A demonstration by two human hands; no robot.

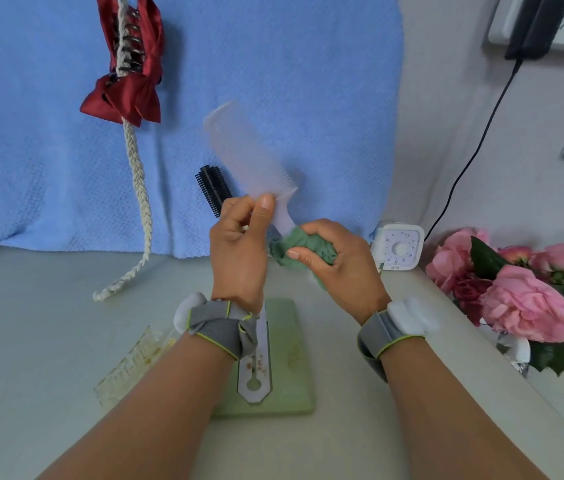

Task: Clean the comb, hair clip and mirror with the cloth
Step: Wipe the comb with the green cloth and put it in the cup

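Meanwhile the left hand [239,244] pinched the pale comb [249,161] at its handle, long axis slanting up-left from both hands, while the right hand [339,265], just beside, clutched the bunched green cloth [304,244] against the handle's end.

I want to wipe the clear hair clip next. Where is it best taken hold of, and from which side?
Pinch it across its two long sides, coming from above on the left. The clear hair clip lies flat on the table, long and narrow, beside the left forearm.
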